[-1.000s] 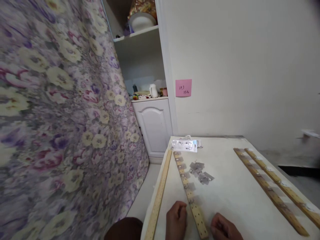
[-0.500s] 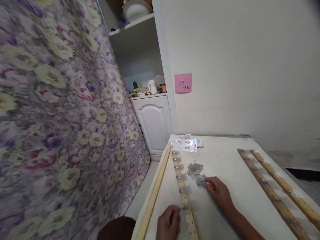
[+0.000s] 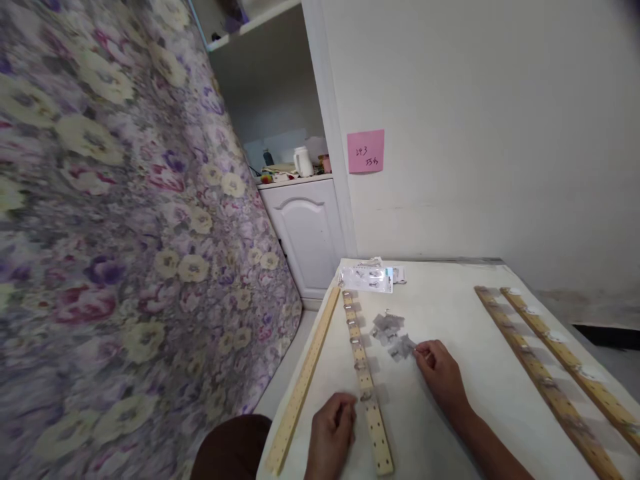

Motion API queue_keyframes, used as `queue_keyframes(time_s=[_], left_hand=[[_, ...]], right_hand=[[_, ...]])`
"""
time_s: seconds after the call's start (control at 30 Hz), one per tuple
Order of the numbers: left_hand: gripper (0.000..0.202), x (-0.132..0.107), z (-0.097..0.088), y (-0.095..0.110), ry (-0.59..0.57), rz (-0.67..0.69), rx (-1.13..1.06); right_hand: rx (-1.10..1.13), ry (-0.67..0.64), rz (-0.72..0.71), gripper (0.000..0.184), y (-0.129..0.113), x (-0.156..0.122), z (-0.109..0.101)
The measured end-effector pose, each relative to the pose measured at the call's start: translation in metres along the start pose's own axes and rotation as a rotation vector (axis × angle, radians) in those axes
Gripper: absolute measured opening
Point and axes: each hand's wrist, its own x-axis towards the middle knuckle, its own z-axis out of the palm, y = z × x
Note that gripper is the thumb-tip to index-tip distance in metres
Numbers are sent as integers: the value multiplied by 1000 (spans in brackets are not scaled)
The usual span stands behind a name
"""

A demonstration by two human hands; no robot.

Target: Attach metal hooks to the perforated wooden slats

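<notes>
My left hand (image 3: pixel 330 433) rests curled against the left side of a perforated wooden strip (image 3: pixel 363 380) that carries several metal hooks. My right hand (image 3: pixel 440 373) reaches over the white table (image 3: pixel 450 313), its fingertips pinched at the edge of a small pile of clear adhesive hook pieces (image 3: pixel 393 333). What the fingers hold is too small to make out. A plain wooden strip (image 3: pixel 305 380) lies along the table's left edge.
A clear packet of hooks (image 3: pixel 367 278) lies at the table's far edge. Two more wooden strips (image 3: pixel 545 373) run along the right side. A floral curtain (image 3: pixel 110 233) hangs on the left, a white cabinet (image 3: pixel 305 233) stands behind, a pink note (image 3: pixel 365 151) is on the wall.
My right hand moved from beside the strip up to the pile of clear pieces and stays there. The camera tilted down slightly. My left hand stayed by the strip.
</notes>
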Motion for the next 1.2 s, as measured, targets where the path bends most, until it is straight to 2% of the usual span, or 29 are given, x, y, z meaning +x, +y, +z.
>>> queue_keyframes(time_s=[0.1,0.27,0.37,0.5,0.6,0.67,0.8,1.2], left_hand=[[27,0,0,2,6,-5,-28],[29,-9,1,7,22,-29,-71],[31,-23,6,17,18,-63,-135],[30,-38,18,43,-44,-43,-211],[31,-41,27,60,-90,-71,-253],[33,-40,32,63,-110,-107,-274],[37,-39,37,54,-115,-194,-305],[38,-52,33,25,-134,-306,-340]], right_hand=[[80,-6,58,28,-1,-8,-8],[360,-140,124,28,-14,-29,-16],[374,-180,68,23,-24,-44,-19],[337,-233,-53,15,-32,-66,-23],[319,-286,-155,8,-38,-81,-24],[287,-316,-232,6,-42,-90,-25],[223,-382,-357,8,-50,-99,-25],[199,-493,-401,13,-50,-105,-17]])
